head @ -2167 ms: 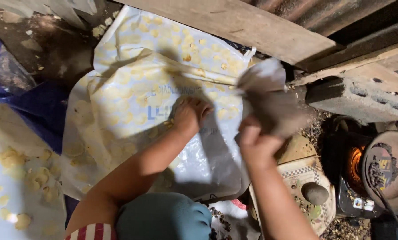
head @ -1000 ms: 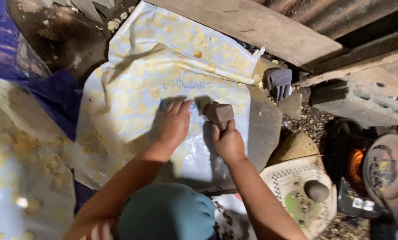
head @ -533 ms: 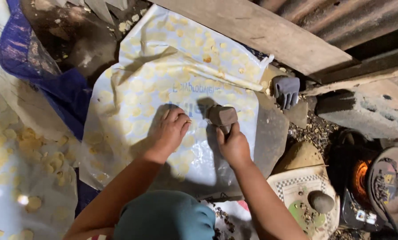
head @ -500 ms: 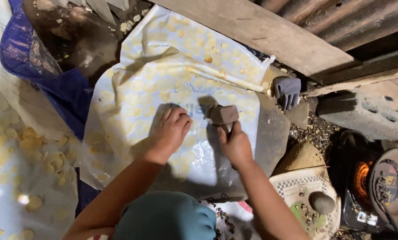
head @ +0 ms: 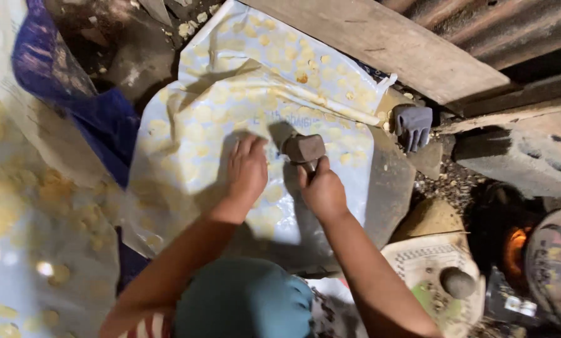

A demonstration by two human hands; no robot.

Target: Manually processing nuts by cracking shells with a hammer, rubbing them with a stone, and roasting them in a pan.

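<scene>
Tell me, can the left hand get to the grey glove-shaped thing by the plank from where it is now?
Probably not easily: the left hand lies flat on the sheet, and the right hand with its block sits between.

Two hands work over one white sheet [head: 186, 156] dotted with pale yellow discs too many to count: the left hand [head: 246, 172] lies flat, the right hand [head: 321, 191] grips one brown block [head: 303, 148]. Nearby are one blue sheet [head: 86, 106], one wooden plank [head: 380, 44], one grey ridged block [head: 413, 125] and one round stone [head: 457, 282] on one patterned plate [head: 418, 266].
</scene>
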